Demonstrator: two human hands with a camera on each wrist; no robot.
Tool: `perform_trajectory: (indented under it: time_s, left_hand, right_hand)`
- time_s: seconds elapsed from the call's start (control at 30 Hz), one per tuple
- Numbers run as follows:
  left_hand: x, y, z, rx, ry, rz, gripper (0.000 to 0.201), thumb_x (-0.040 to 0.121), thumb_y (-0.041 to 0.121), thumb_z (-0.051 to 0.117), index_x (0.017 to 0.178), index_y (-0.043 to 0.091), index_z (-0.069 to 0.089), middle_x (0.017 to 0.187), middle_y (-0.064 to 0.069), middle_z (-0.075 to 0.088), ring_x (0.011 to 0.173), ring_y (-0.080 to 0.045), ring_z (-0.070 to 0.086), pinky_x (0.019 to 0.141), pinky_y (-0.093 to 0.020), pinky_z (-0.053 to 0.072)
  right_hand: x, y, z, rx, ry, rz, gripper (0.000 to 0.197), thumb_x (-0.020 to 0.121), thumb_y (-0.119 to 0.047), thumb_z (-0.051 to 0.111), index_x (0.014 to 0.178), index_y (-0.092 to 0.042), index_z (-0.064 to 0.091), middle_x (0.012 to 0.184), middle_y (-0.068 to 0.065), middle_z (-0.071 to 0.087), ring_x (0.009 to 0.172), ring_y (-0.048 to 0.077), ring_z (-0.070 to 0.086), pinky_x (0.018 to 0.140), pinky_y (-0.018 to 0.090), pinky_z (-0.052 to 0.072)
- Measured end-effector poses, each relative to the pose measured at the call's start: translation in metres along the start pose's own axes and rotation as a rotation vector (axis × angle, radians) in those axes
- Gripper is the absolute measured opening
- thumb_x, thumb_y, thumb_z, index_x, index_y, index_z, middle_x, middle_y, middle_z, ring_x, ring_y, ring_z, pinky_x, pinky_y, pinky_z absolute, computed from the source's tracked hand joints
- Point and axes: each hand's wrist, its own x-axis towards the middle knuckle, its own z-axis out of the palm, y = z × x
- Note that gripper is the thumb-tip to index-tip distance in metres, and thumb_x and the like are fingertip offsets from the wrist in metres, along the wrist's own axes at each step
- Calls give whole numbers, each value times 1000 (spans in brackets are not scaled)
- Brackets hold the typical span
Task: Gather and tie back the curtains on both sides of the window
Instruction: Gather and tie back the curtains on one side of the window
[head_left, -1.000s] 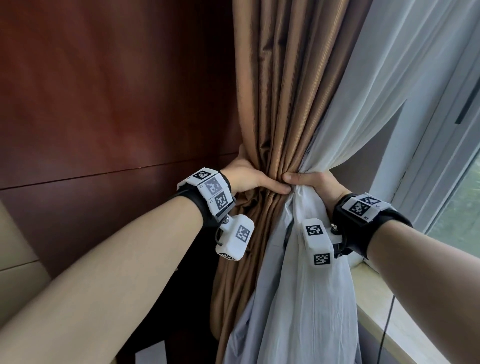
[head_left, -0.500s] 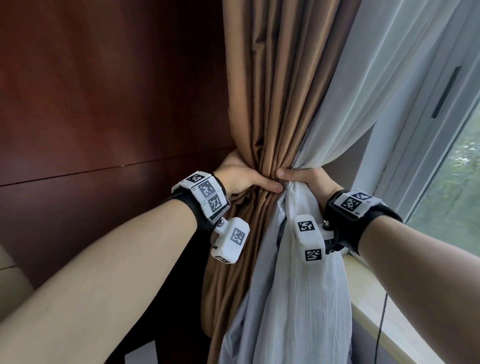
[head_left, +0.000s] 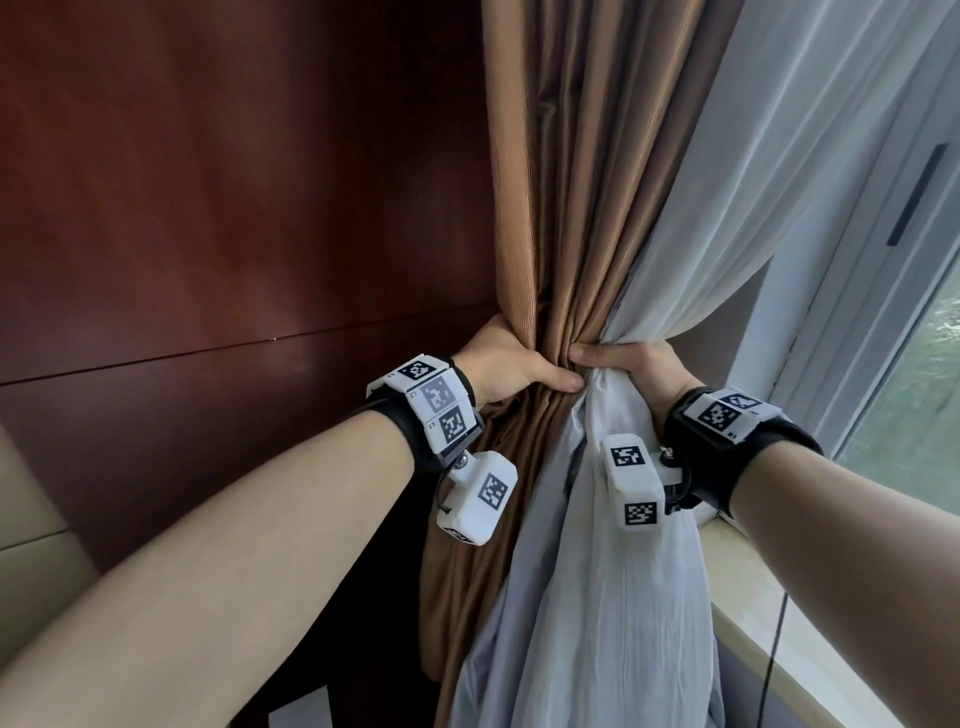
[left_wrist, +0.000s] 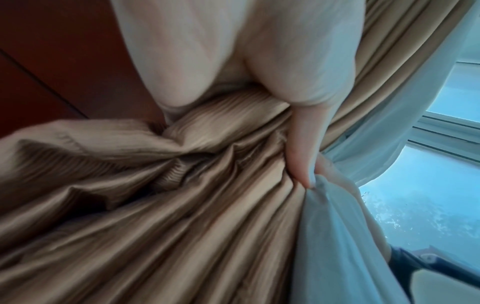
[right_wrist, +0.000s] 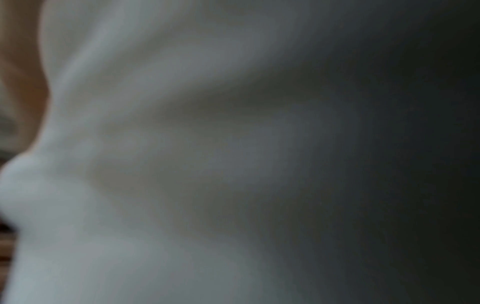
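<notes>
A brown curtain and a white sheer curtain hang bunched together left of the window. My left hand grips the brown folds from the left, thumb across the front. My right hand grips the bundle from the right, over the white sheer, its thumb meeting the left thumb. In the left wrist view my left hand presses its thumb into the brown curtain beside the white sheer. The right wrist view shows only blurred white sheer. No tie-back is in sight.
A dark red wooden wall panel stands close on the left. The window frame and a pale stone sill with a thin black cable run along the right. A beige padded seat edge shows at far left.
Both hands keep the same grip on the gathered curtains. The bundle and hands sit slightly higher and further left in view as the head camera shifts.
</notes>
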Motion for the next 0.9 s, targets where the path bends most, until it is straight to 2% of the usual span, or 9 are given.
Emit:
perform_trajectory:
  time_s: [0.1, 0.17, 0.27, 0.37, 0.47, 0.53, 0.6, 0.7, 0.9]
  left_hand:
    - [0, 0, -3, 13, -37, -2, 76, 63, 3, 95, 133, 7, 64, 123, -4, 74, 117, -16, 69, 111, -38, 50]
    - [-1, 0, -4, 18, -36, 9, 78, 64, 4, 96, 135, 7, 63, 126, -4, 73, 119, -15, 67, 112, -37, 49]
    - [-3, -1, -5, 15, 33, 39, 102, 42, 27, 101, 134, 10, 63, 123, 1, 74, 117, -11, 69, 109, -35, 51]
    - [-2, -3, -9, 12, 115, 16, 127, 17, 45, 103, 133, 15, 61, 118, 7, 75, 112, -8, 70, 104, -34, 55]
    - [-2, 2, -15, 38, 70, -48, 101, 30, 27, 106, 123, 12, 70, 112, 4, 78, 108, -10, 72, 102, -35, 57]
    - [-2, 4, -16, 38, 36, -80, 95, 30, 22, 105, 119, 11, 72, 110, 3, 79, 107, -12, 73, 101, -37, 57]
    - [-1, 4, -15, 20, 26, -101, 95, 28, 22, 103, 117, 11, 73, 107, 3, 80, 106, -14, 74, 99, -39, 59]
    - [-2, 8, -11, -13, -26, -129, 73, 46, 4, 100, 115, 8, 74, 105, 0, 80, 104, -17, 75, 99, -42, 59]
    - [0, 7, -4, -92, -125, -156, 82, 45, 6, 93, 123, 7, 70, 111, -3, 79, 111, -19, 73, 104, -43, 55]
  right_hand:
    - [1, 1, -2, 1, 1, 2, 92, 39, -23, 102, 123, -1, 73, 116, 19, 77, 108, 39, 74, 99, 56, 58]
    - [3, 2, -2, 12, 8, -1, 99, 34, -27, 105, 124, -1, 72, 117, 19, 77, 109, 39, 74, 99, 56, 58]
    - [4, 3, 0, 11, 6, -17, 105, 32, -33, 106, 126, -3, 71, 119, 18, 76, 111, 39, 73, 101, 56, 57]
    - [3, 0, 1, 5, -48, 13, 94, 41, -24, 102, 126, 0, 71, 119, 21, 75, 111, 40, 73, 100, 56, 57]
    - [-1, -3, 2, 19, -131, 38, 87, 49, -20, 94, 129, 1, 68, 123, 23, 74, 114, 41, 72, 99, 53, 58]
    - [-4, -4, 4, 25, -151, 39, 83, 53, -17, 93, 130, 1, 68, 123, 23, 74, 115, 40, 72, 100, 53, 58]
    - [-7, -5, 5, 49, -175, 40, 71, 63, -9, 86, 131, 1, 67, 123, 23, 74, 111, 39, 73, 93, 48, 61]
    - [-13, -10, 3, 79, -209, 66, 59, 70, -6, 76, 128, 0, 69, 117, 21, 76, 100, 34, 76, 80, 40, 64]
    - [-14, -12, 0, 84, -214, 81, 55, 70, -6, 73, 125, -1, 70, 111, 19, 78, 94, 30, 78, 74, 36, 64]
